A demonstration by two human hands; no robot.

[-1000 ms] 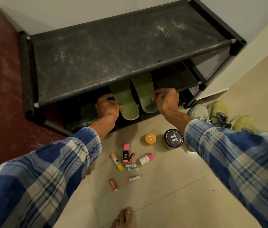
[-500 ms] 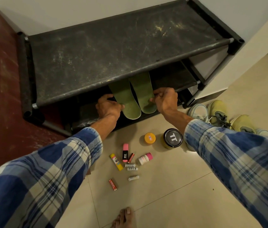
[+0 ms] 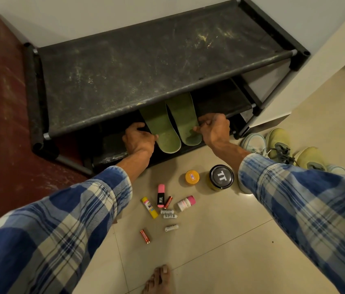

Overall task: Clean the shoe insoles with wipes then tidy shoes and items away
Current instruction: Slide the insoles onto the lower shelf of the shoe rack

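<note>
- A bare foot [image 3: 159, 281] stands on the tiled floor [image 3: 220, 262], with batteries [image 3: 145, 236] and a pink highlighter [image 3: 161, 196] scattered ahead.
- A black-lidded jar [image 3: 221, 176] and yellow-green shoes [image 3: 277, 145] sit beside the shoe rack [image 3: 146, 71].
- The left hand [image 3: 138, 139] pinches one green insole [image 3: 161, 128] by its edge, and the right hand [image 3: 214, 129] pinches the other insole [image 3: 183, 117]. Both lie side by side on the rack's lower shelf [image 3: 220, 102].

Left hand [image 3: 138, 141], right hand [image 3: 215, 129] — both pinching green insoles [image 3: 164, 132].

Two green insoles [image 3: 168, 128] lie side by side on rack's [image 3: 146, 66] lower shelf.
</note>
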